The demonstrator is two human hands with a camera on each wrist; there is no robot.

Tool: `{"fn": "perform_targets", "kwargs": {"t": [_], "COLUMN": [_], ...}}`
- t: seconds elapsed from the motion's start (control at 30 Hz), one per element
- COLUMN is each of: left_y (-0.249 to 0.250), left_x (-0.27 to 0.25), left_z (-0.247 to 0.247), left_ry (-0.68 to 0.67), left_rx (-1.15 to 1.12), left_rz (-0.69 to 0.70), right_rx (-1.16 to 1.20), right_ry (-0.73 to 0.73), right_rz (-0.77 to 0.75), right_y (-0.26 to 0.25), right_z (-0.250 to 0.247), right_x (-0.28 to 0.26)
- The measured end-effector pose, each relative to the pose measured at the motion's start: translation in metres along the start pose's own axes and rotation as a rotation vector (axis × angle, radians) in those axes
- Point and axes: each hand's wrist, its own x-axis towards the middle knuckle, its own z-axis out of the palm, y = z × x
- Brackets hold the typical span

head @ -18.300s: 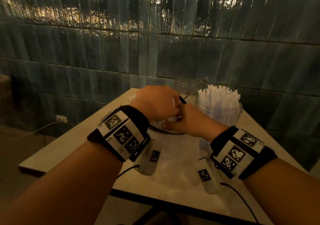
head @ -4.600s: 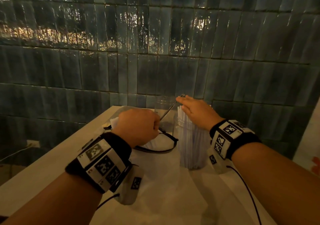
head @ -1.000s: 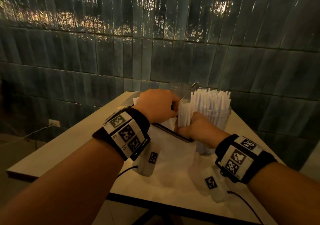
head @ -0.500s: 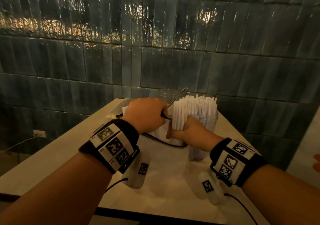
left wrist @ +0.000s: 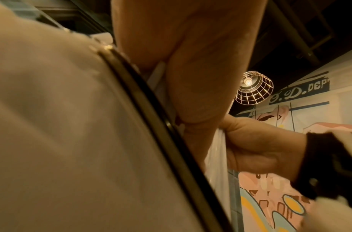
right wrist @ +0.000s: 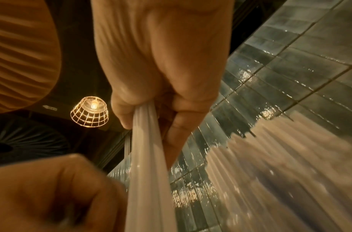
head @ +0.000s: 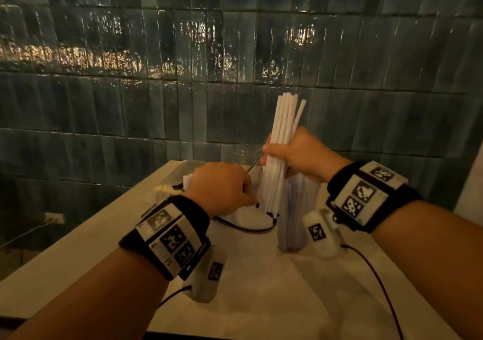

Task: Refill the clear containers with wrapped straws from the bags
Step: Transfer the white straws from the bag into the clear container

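black wristbands (head: 167,237), white tags, dark cables (head: 376,277)

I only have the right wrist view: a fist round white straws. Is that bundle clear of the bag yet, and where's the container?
Observer: Not quite. The head view shows the right hand holding the bundle of wrapped straws upright, lower ends down at the bag and its black-rimmed mouth.
Operator: And the container?
Observer: The clear container stands on the table right beside the bag, below the right wrist, with straws already in it.
Operator: What's the left hand doing?
Observer: The left hand pinches the bag's edge by the rim. The left wrist view shows this up close.
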Motion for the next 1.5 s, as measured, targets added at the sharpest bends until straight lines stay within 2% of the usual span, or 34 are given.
{"fn": "perform_targets", "kwargs": {"t": [0.17, 0.27, 0.47, 0.7, 0.87, 1.1, 1.23, 1.3, 1.4, 1.5], "left_y": [0.001, 0.002, 0.0, -0.001, 0.0, -0.001, -0.002, -0.002, -0.002, -0.001], "left_x": [-0.003, -0.004, -0.004, -0.004, -0.004, -0.007, -0.006, -0.006, -0.005, -0.005], "left_z": [-0.004, -0.005, -0.005, -0.005, -0.004, -0.005, -0.005, -0.004, -0.004, -0.003], "left_ry": [-0.016, -0.02, -0.019, -0.021, -0.011, -0.005, -0.002, 0.0, -0.007, -0.016], "left_rx": [-0.021, -0.036, -0.026, -0.025, -0.014, -0.023, -0.029, -0.03, -0.032, -0.037], "left_rz": [-0.016, -0.006, 0.01, 0.015, 0.018, 0.023, 0.019, 0.022, 0.021, 0.009], "right_rx": [0.025, -0.06, -0.352, -0.488, -0.508, -0.384, -0.393, -0.333, -0.239, -0.273], "right_ry": [0.081, 0.103, 0.018, -0.062, -0.1, -0.031, -0.018, 0.029, 0.2, 0.343], "right_rz": [-0.068, -0.12, -0.16, -0.22, -0.174, 0.06, 0.005, -0.043, -0.107, -0.233], "right_y": [-0.022, -0.026, -0.016, -0.008, 0.013, 0.063, 0.06, 0.057, 0.051, 0.042], "right_z": [-0.024, -0.032, -0.037, -0.035, -0.024, -0.01, -0.014, -0.015, -0.013, -0.011], "right_x": [0.013, 0.017, 0.024, 0.03, 0.034, 0.03, 0.029, 0.028, 0.027, 0.027]}}
